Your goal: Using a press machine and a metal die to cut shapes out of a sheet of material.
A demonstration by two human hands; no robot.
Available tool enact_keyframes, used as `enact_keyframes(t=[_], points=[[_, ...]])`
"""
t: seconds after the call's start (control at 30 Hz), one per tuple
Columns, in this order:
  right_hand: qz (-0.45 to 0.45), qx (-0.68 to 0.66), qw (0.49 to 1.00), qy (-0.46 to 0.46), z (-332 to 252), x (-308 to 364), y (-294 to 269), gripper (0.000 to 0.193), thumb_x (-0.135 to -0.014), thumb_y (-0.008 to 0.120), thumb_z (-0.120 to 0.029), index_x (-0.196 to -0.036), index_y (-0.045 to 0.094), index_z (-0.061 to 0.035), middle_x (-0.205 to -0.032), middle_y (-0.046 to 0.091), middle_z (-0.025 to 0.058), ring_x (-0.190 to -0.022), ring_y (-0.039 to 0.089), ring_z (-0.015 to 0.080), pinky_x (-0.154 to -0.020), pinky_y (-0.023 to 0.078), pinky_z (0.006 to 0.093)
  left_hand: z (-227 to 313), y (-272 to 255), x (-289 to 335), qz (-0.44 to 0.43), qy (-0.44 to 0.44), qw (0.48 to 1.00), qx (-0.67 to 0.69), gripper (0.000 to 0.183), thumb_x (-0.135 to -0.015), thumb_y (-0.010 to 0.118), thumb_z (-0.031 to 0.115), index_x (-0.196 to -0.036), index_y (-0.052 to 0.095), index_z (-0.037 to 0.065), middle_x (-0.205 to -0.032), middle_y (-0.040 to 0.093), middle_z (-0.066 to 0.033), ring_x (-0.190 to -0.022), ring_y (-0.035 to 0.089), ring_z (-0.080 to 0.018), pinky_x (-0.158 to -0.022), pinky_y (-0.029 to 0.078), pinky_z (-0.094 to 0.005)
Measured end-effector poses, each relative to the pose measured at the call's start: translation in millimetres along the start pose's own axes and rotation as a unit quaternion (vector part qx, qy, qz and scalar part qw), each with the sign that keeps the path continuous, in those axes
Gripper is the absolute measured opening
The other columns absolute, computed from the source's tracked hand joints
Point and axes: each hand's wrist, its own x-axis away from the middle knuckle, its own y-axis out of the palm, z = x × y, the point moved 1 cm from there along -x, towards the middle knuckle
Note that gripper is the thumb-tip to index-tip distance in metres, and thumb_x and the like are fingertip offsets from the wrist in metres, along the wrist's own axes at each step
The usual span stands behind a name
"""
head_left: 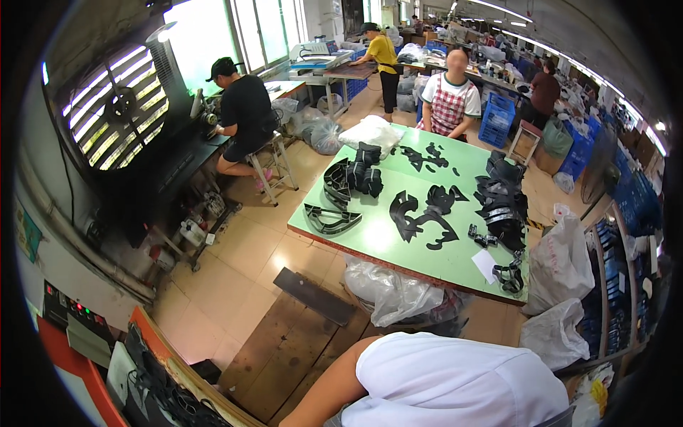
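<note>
Neither my left hand nor my right hand shows in the head view. At the lower edge, a white shirt (pixel 455 384) and a bare arm (pixel 331 384) reach down and left; the hand is out of sight, and I cannot tell whose arm it is. Beyond lies a green-topped table (pixel 363 245) with flat black cut pieces (pixel 405 217), black curved frame-like parts (pixel 332 219), stacked black bundles (pixel 366 174) and a heap of black parts (pixel 501 199). A white paper (pixel 485 265) lies near its front right corner.
A wooden platform (pixel 274 349) stands before the table, beside an orange-edged board with black strips (pixel 167 384). Plastic bags (pixel 562 260) and a rack (pixel 608 285) line the right. One person (pixel 245 107) works at a machine; another in a checked apron (pixel 449 103) is behind the table.
</note>
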Motion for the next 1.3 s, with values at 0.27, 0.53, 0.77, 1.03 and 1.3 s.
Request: enact_keyframes(t=[0.27,0.53,0.77,1.03,1.3], points=[[-0.019,0.017,1.0,-0.008,-16.4,-3.4,15.7,0.078,-0.068,0.075,-0.064,-0.122,0.06,-0.0089,-0.129,0.039,0.0429,-0.104,0.054,0.0547,-0.089,0.049,0.0554,110.2,5.7,-25.1,0.11,-0.308,0.9,0.288,0.06,-0.091,0.068,0.029,-0.135,0.042,-0.002,-0.128,0.051,-0.0207,-0.108,0.056,-0.0284,-0.086,0.053,-0.0425],[0.087,0.159,0.972,-0.146,-3.6,-28.5,-19.2,0.05,-0.082,0.068,-0.049,-0.117,0.063,-0.0145,-0.121,0.058,0.019,-0.107,0.058,0.0367,-0.083,0.05,0.0462,93.7,13.4,-36.6,0.173,-0.226,0.928,0.239,0.056,-0.092,0.064,0.033,-0.133,0.046,-0.001,-0.133,0.049,-0.0263,-0.109,0.059,-0.0372,-0.086,0.052,-0.0443],[0.089,0.284,0.919,-0.258,-11.6,-68.6,-24.2,0.033,-0.09,0.059,-0.027,-0.123,0.061,-0.0216,-0.134,0.055,0.012,-0.127,0.05,0.0302,-0.096,0.042,0.0461,99.4,1.2,-38.5,0.123,-0.153,0.968,0.155,0.057,-0.092,0.064,0.034,-0.134,0.045,-0.001,-0.132,0.049,-0.0269,-0.108,0.059,-0.0378,-0.086,0.052,-0.044],[0.033,0.257,0.904,-0.339,-12.6,-88.5,-18.0,0.03,-0.095,0.052,-0.02,-0.124,0.061,-0.0227,-0.14,0.052,0.0069,-0.133,0.046,0.0266,-0.104,0.038,0.0474,299.1,23.6,-123.7,0.061,-0.084,0.993,0.048,0.059,-0.092,0.063,0.035,-0.134,0.045,-0.002,-0.132,0.049,-0.0277,-0.108,0.059,-0.0385,-0.086,0.052,-0.0437],[-0.051,0.3,0.921,-0.243,-4.6,-102.1,-4.7,0.054,-0.082,0.067,-0.025,-0.134,0.053,-0.022,-0.141,0.049,0.0089,-0.137,0.038,0.0286,-0.11,0.032,0.0501,91.7,3.3,-21.0,-0.017,-0.035,0.998,-0.046,0.06,-0.092,0.063,0.036,-0.134,0.045,-0.002,-0.131,0.05,-0.0284,-0.107,0.059,-0.0392,-0.085,0.052,-0.0433]])
